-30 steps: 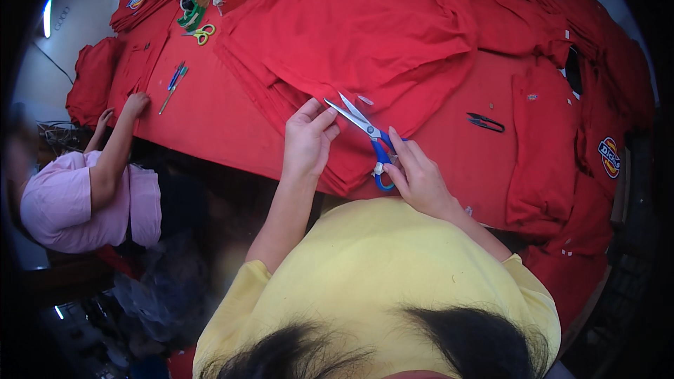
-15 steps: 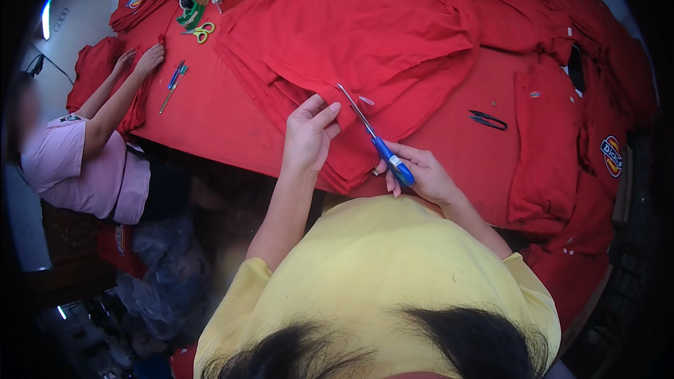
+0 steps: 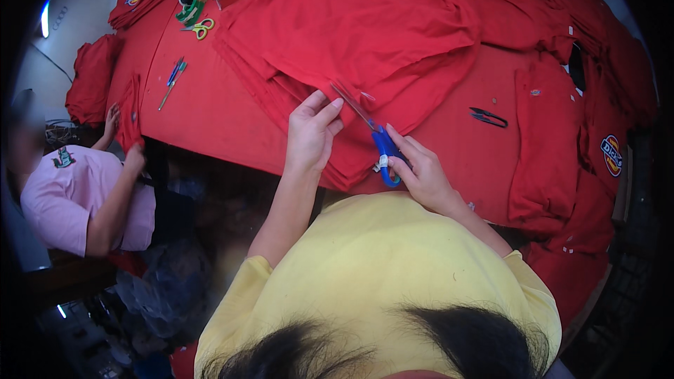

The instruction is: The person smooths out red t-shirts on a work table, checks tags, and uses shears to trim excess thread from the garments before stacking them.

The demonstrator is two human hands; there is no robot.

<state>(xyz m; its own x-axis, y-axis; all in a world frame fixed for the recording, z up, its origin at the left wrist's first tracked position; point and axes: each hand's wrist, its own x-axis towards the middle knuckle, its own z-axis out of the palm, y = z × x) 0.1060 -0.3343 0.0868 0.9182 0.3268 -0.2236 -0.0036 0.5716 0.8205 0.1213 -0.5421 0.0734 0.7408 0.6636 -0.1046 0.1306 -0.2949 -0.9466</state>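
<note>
The right hand (image 3: 420,168) is gripping one pair of blue-handled scissors (image 3: 375,142), fingers curled through the loops, the blades pointing toward 11 o'clock over the red garment (image 3: 379,35). Whether the blades are biting into the cloth or lying on it is not clear. The left hand (image 3: 312,133) is lying flat just at 9 o'clock of the blades, fingers stretched narrow and close together, pressing on the folded edge of the same garment. That garment is spreading across the middle of the red-covered table (image 3: 210,109), its lower edge reaching the near rim.

Three cutting tools are showing in all: the blue scissors in the hand, one black thread snip (image 3: 488,117) lying at 3 o'clock of the right hand and well apart from it, and one yellow-green-handled pair of scissors (image 3: 200,28) lying far off at 10 o'clock. Two pens (image 3: 172,81) are resting together on the table between that pair and the near edge.

More red garments are piling along the right rim, at least two showing oval badges (image 3: 612,154).

At 9 o'clock, a second person in a pink shirt (image 3: 70,200) is holding one red piece (image 3: 130,116) with both hands at the table's corner.
</note>
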